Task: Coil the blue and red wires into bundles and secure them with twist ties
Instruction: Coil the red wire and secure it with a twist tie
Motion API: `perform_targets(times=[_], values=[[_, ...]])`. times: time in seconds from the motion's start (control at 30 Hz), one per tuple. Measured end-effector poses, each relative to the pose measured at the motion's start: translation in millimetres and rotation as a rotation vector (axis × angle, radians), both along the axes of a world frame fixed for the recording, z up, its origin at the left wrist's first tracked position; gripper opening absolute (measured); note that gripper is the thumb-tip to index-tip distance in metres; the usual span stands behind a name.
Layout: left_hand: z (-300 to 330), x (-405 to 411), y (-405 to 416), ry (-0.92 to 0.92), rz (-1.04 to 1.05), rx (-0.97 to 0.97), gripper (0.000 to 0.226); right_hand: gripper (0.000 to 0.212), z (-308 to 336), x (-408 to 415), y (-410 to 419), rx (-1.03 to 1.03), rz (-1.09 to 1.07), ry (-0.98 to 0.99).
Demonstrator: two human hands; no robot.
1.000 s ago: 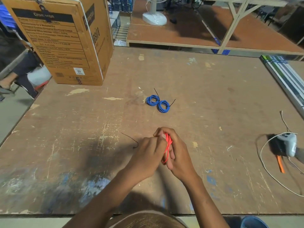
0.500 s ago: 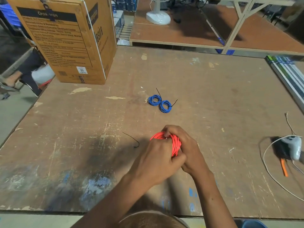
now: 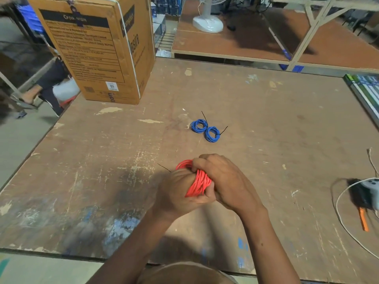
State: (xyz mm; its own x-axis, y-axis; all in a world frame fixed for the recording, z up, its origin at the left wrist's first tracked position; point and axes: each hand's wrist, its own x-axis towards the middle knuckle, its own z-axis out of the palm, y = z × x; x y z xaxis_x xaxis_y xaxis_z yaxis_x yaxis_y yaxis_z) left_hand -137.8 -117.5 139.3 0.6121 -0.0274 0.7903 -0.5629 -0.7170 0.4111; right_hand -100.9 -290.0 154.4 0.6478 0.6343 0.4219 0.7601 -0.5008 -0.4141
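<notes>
Beyond hands, far left: cardboard box (image 3: 98, 50) marked "Crompton"; scuffed wood table (image 3: 266, 119). L hand (image 3: 176, 191) & R hand (image 3: 223, 179) both gripping red wire coil (image 3: 198, 184).

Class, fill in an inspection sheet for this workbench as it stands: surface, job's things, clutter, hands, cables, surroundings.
Surface: wooden workbench, scuffed, with paint stains.
Job's things: two blue wire coils lie side by side, each with a black twist tie sticking out; red wire coil held above the bench; a black twist tie pokes out beside the left hand.
Clutter: cardboard box at the far left corner; orange-handled tool at the right edge.
Hands: left hand and right hand both grip the red coil.
Cables: white cord loops at the right.
Surroundings: white fan base on the next table.
</notes>
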Motion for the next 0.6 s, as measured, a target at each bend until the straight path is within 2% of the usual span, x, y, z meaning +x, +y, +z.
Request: perform_targets(times=[0.1,0.13,0.2,0.23,0.3,0.37,0.4,0.47,0.53,0.6], values=[[8,2,19,0.047,0.115,-0.361,0.026,0.033,-14,6,-33,0.080,-0.249,0.124],[10,5,23,0.105,0.074,-0.447,0.022,0.029,-15,8,-44,0.072,-0.325,0.169],[15,7,15,0.292,-0.088,-0.490,0.021,0.029,-18,11,-53,-0.004,-0.361,0.225],[15,7,6,0.371,-0.171,-0.500,0.031,0.029,-16,12,-50,-0.043,-0.346,0.217],[11,8,-15,0.538,-0.277,-0.513,0.074,0.042,-12,12,-40,-0.137,-0.312,0.192],[1,12,-28,0.653,-0.219,-0.380,0.111,0.055,-12,13,-35,-0.206,-0.316,0.210],[-2,15,-29,0.674,-0.179,-0.296,0.115,0.056,-12,13,-35,-0.211,-0.330,0.227],[-5,24,-25,0.701,-0.188,-0.216,0.098,0.046,-15,14,-36,-0.194,-0.367,0.253],[-12,35,-14,0.792,-0.256,-0.182,0.072,0.025,-21,16,-36,-0.176,-0.392,0.270],[-24,48,-1,0.933,-0.346,-0.212,0.056,0.023,-27,17,-36,-0.148,-0.388,0.305]])
